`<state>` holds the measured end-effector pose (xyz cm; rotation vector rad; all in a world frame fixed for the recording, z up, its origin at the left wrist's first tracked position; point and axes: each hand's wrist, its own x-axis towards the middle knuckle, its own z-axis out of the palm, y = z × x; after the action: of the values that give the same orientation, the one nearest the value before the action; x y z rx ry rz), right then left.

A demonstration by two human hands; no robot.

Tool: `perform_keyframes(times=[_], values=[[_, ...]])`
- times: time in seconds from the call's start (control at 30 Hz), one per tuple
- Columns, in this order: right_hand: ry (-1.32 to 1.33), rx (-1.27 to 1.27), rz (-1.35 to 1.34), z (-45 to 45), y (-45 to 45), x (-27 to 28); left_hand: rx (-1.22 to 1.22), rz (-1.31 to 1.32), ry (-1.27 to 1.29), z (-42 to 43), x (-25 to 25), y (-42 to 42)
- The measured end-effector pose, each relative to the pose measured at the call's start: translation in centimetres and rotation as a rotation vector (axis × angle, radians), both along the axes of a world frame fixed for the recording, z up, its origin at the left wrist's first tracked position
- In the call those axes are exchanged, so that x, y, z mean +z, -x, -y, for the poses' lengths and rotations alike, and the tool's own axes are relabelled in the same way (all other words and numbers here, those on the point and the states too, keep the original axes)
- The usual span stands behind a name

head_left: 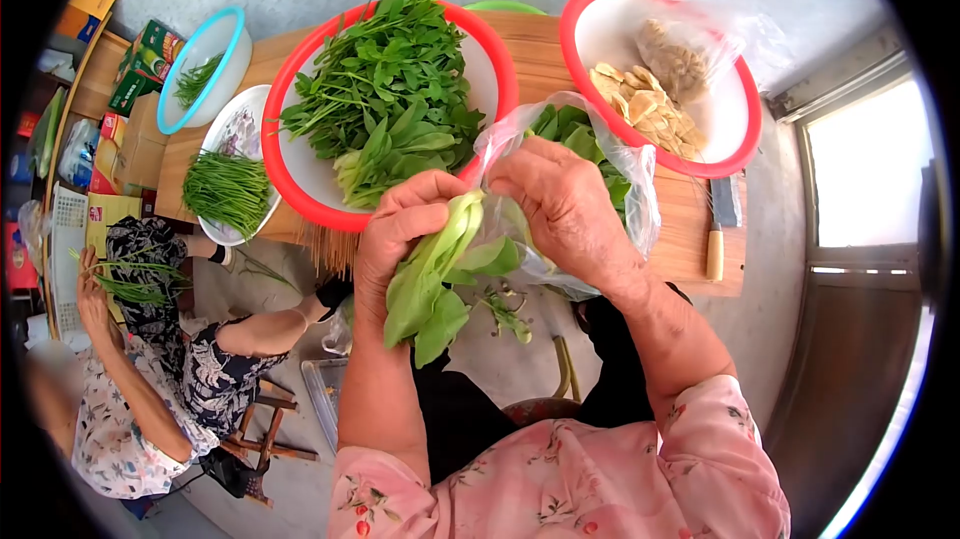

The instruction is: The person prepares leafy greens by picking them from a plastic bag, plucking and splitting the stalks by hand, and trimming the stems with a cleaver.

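Observation:
My left hand [405, 229] is closed around a small bunch of bok choy [440, 279], its pale stalks up and its leaves hanging down. Close to the stalk ends, my right hand [560, 204] has its fingers pinched together; what is between them is hidden. Behind that hand stands a clear plastic bag [642, 194] with green leaves [572, 129] inside. Just beyond my left hand, a red-rimmed basin [508, 69] holds a heap of leafy greens [400, 89]. A few loose trimmings [505, 314] show below my hands.
Another red-rimmed basin [750, 129] holds pale slices [650, 109] and a bagged food. A cleaver [718, 229] lies at the table's right edge. Chives [228, 189] lie on a plate at left, near a blue-rimmed bowl [163, 104]. A seated person [150, 409] holds green stalks at left.

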<state>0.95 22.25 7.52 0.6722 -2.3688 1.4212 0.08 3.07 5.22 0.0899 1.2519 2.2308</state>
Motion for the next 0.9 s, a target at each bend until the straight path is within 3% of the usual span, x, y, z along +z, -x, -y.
perform_keyframes(times=[0.07, 0.13, 0.2, 0.23, 0.27, 0.37, 0.5, 0.6, 0.73, 0.83, 0.9], values=[[-0.119, -0.095, 0.009, -1.0, 0.4, 0.0, -0.013, -0.065, -0.212, 1.4, -0.7, 0.4], [0.020, -0.044, 0.137, -1.5, -0.2, 1.0, -0.008, -0.096, -0.281, 1.9, -0.7, 0.6], [0.378, 0.320, 0.676, -1.6, -1.3, 2.5, 0.259, -0.153, -0.033, 1.3, -0.4, 0.5], [0.264, 0.481, 0.688, -1.6, -1.4, 2.7, 0.241, -0.143, -0.081, 0.8, 0.4, 0.2], [0.266, 0.480, 0.687, -1.4, -1.4, 2.4, 0.238, -0.143, -0.080, 0.6, 0.3, 0.3], [0.400, 0.155, 0.754, -0.2, -1.0, 0.6, 0.228, -0.293, 0.207, 0.1, -0.1, 0.3], [0.431, 0.039, 0.465, 0.8, 0.0, -2.2, 0.160, -0.341, 0.481, -0.9, 1.0, 0.0], [0.438, -0.048, 0.511, 1.2, -0.2, -3.2, 0.137, -0.492, 0.606, -1.0, 0.1, -0.1], [0.385, -0.055, 0.615, 0.4, 0.0, -2.0, 0.134, -0.513, 0.617, -1.2, 0.2, -0.3], [0.183, -0.063, 0.417, -0.3, 0.2, -1.4, 0.079, -0.459, 0.507, -0.6, -0.5, -0.2], [0.427, 0.096, 0.773, -0.9, 0.7, -0.9, 0.087, -0.340, 0.362, -0.4, 0.1, -0.3]])
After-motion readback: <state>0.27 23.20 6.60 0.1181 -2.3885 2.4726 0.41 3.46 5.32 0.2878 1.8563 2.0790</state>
